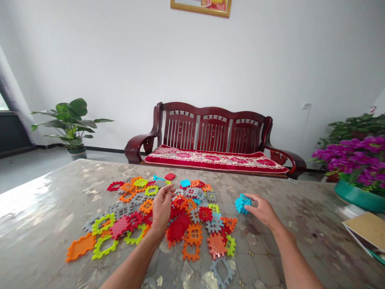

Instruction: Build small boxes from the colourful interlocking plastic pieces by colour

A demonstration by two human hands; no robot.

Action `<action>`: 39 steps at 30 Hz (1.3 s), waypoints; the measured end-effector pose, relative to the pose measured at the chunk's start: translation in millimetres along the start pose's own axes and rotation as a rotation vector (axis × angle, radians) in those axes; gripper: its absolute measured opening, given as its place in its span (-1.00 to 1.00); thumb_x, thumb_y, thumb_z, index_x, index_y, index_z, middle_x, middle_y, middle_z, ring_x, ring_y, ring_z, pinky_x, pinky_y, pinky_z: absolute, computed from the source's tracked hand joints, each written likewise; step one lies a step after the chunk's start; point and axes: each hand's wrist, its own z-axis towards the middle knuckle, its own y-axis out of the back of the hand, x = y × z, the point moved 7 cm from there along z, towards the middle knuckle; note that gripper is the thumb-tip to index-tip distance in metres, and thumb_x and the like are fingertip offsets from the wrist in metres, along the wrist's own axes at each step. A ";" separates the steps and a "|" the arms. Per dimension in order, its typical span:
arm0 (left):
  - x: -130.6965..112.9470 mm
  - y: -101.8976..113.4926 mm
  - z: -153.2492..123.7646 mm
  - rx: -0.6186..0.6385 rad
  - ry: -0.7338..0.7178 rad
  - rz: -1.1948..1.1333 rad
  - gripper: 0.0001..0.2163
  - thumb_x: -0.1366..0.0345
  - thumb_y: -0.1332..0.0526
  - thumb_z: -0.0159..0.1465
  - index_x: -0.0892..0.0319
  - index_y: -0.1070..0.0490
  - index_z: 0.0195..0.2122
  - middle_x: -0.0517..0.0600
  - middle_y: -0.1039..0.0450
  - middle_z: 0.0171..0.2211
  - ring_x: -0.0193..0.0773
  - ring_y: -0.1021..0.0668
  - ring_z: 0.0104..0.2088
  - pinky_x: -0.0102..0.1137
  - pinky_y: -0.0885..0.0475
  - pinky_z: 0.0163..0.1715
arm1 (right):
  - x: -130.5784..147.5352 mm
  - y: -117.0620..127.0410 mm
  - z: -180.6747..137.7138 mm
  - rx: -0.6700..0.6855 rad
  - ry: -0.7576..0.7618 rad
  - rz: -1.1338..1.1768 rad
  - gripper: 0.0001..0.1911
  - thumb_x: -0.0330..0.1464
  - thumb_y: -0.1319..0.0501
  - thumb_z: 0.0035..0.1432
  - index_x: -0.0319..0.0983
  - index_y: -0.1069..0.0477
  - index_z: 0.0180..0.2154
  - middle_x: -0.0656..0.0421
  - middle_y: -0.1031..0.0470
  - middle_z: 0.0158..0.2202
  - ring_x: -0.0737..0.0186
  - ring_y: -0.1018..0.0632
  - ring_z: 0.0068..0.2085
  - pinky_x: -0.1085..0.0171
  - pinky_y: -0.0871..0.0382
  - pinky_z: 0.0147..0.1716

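My left hand (162, 206) hovers over the middle of a spread pile of toothed plastic building tiles, its fingers apart and nothing visible in them. Nearby lie a dark red tile (179, 228), an orange window tile (146, 206) and a lime-green frame tile (151, 190). To the right of the pile, my right hand (262, 209) grips a blue cluster of interlocking tiles (242, 204) between thumb and fingers. Part of the cluster is hidden by the fingers. Whether it touches the table I cannot tell.
The tiles lie on a patterned table (258, 257). A grey frame tile (221, 272) sits near the front edge. On the right stand a teal flower pot (359, 196) and a notebook (368, 229). Behind the table is a wooden bench (213, 126); a potted plant (73, 124) stands left.
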 end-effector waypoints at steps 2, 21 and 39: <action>0.4 2.8 0.6 -0.014 0.001 -0.001 -0.68 0.15 -0.16 0.09 0.19 -0.46 -0.18 0.01 -0.54 -0.31 -0.26 -0.56 -0.33 -0.32 -0.45 -0.22 | -4.2 -2.7 0.6 0.002 0.006 0.001 -0.49 -0.27 -0.29 -0.13 -0.21 -0.52 -0.05 0.03 -0.56 -0.02 -0.01 -0.53 0.02 0.03 -0.33 0.08; -16.8 34.3 28.7 -0.060 0.004 -0.020 -0.67 0.17 -0.20 0.01 0.20 -0.49 -0.22 0.04 -0.57 -0.28 -0.23 -0.57 -0.28 -0.35 -0.42 -0.23 | -29.2 -31.0 -0.9 0.084 -0.072 0.275 -0.11 -0.41 -0.26 -0.23 -0.20 -0.20 0.24 0.00 -0.41 0.15 0.06 -0.47 0.11 0.11 -0.29 0.13; -27.6 31.6 14.0 0.615 -0.101 0.903 -0.91 0.29 -0.29 -0.08 0.09 -0.51 -0.50 -0.11 -0.50 -0.52 -0.26 -0.49 -0.46 -0.44 -0.29 -0.43 | 40.7 -10.3 -4.3 -0.226 0.059 0.215 -0.41 -0.09 -0.22 -0.01 -0.16 -0.41 0.06 0.06 -0.49 0.06 0.00 -0.50 0.05 0.07 -0.36 0.08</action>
